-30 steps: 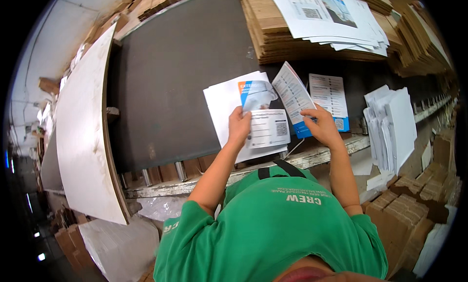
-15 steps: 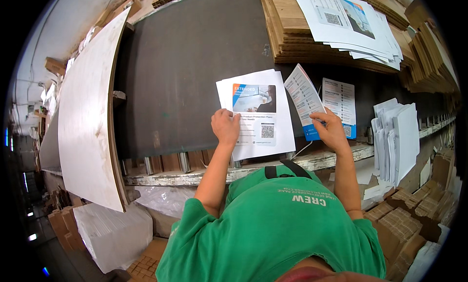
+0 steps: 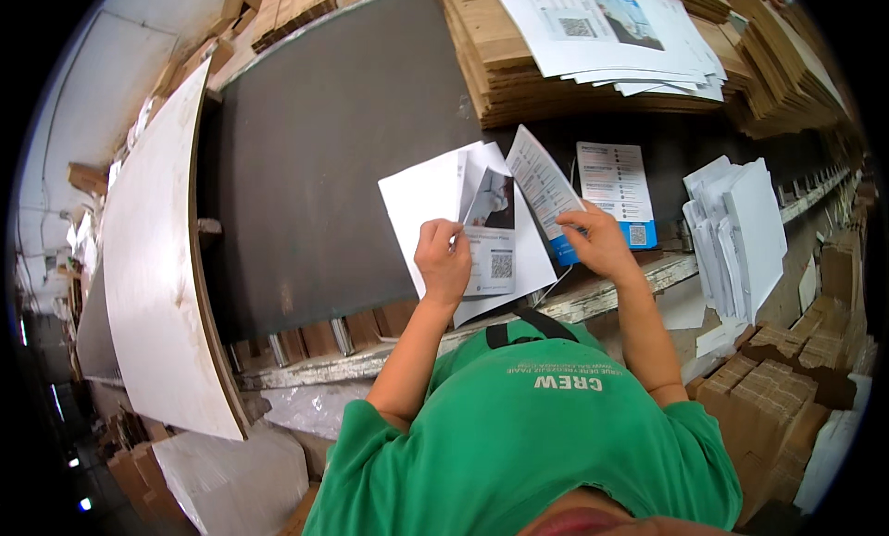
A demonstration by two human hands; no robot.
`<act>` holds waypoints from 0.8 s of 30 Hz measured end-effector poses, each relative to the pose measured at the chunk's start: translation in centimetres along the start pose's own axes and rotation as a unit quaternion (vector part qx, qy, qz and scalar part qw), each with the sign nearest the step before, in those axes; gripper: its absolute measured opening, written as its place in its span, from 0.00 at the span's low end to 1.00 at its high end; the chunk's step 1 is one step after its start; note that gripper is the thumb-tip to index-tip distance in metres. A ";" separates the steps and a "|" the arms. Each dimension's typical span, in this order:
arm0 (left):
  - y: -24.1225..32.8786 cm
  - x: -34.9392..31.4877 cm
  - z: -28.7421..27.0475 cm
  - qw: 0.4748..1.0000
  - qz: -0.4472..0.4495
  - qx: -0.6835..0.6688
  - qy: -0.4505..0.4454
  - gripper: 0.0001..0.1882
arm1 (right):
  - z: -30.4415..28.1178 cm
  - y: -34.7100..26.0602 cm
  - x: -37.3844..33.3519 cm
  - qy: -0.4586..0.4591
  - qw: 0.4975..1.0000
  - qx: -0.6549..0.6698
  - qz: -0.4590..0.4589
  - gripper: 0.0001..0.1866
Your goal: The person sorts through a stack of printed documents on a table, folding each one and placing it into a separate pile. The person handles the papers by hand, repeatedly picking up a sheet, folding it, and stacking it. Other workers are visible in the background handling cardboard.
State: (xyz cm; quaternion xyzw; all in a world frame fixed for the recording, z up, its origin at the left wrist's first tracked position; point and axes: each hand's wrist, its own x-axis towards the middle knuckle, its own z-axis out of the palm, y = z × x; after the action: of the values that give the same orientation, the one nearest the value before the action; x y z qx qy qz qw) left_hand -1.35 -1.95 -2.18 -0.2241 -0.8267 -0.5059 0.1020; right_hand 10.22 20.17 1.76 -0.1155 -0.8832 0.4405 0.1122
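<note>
My left hand is closed on the left edge of a printed leaflet, which bends upward. Beneath that leaflet are white paper sheets, lying on a dark belt surface. My right hand pinches a second leaflet, text side showing, tilted up at an angle. Just right of it a pile of leaflets with blue lower edges lies flat. My right fingers partly cover the lower end of the tilted leaflet.
Stacked brown cardboard stands at the far side, topped by white printed sheets. A bundle of white papers stands at the right edge. On the left is a large pale board. A worn ledge runs along the near side.
My left hand has gone from resting on the left leaflet to gripping and lifting its edge. The white sheets under it have turned slightly. My right hand still holds its leaflet tilted.
</note>
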 end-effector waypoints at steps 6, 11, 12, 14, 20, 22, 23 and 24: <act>-5.3 -0.5 0.3 0.984 -0.134 0.034 -0.110 0.16 | -0.2 0.2 -0.1 0.002 1.000 -0.020 0.021 0.08; -5.2 0.5 -1.8 0.957 -0.140 0.192 -0.165 0.24 | 0.9 0.8 0.7 -0.008 0.999 -0.041 0.008 0.09; -5.9 0.5 -1.6 0.957 -0.115 0.217 -0.158 0.24 | 0.8 1.1 0.6 -0.014 0.999 -0.035 0.014 0.09; -7.6 0.5 -1.5 0.966 -0.076 0.183 -0.168 0.24 | 0.8 1.8 0.6 -0.012 0.999 -0.030 0.014 0.10; -8.9 0.8 -1.4 0.988 -0.100 0.063 -0.095 0.14 | 0.9 1.7 -0.2 -0.018 0.998 -0.066 0.004 0.11; -8.4 1.9 -2.0 0.994 -0.079 0.048 -0.058 0.14 | 0.7 2.0 0.0 -0.029 0.997 -0.069 0.005 0.11; -7.3 2.5 -2.6 0.997 -0.052 0.056 -0.030 0.15 | 0.8 2.3 0.0 -0.036 0.997 -0.068 0.007 0.12; -5.5 2.9 -4.1 0.997 -0.032 0.069 0.016 0.16 | 1.5 1.8 0.5 -0.034 0.997 -0.065 -0.007 0.12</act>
State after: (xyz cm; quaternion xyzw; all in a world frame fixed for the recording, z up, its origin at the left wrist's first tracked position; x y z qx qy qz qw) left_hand -6.72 -6.94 -3.42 -0.1816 -0.8648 -0.4541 0.1138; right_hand 9.52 20.28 -0.52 -0.1017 -0.9141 0.3848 0.0773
